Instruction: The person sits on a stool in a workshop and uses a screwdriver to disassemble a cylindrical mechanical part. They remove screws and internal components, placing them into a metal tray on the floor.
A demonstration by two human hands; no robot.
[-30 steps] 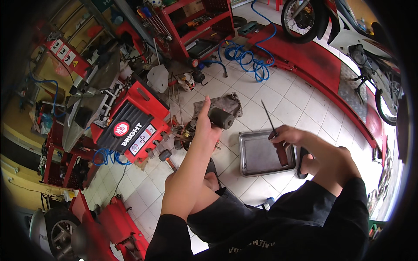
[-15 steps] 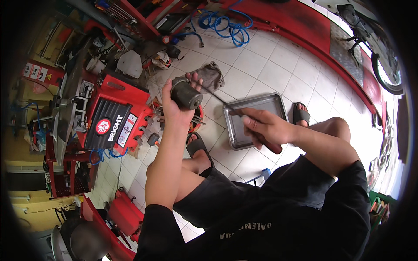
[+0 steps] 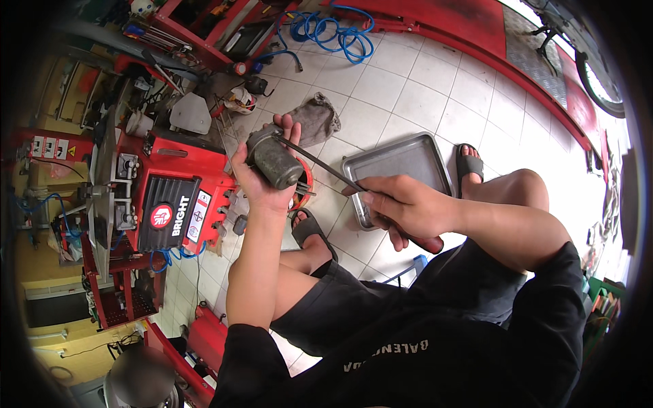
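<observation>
With the screwdriver [image 3: 328, 168] gripped in my right hand [image 3: 411, 206], I'm apparently working at the metal cylinder [image 3: 277, 163] cupped in my left hand [image 3: 264, 194]; next calls for steadiness.

And the right hand [image 3: 408, 207] smothers most of the screwdriver [image 3: 320, 163] handle! Its tip by the cylinder [image 3: 277, 163]? Too small! Far right, motorbike [image 3: 571, 30] cut off; near left, a round blur [image 3: 141, 376]!
</observation>
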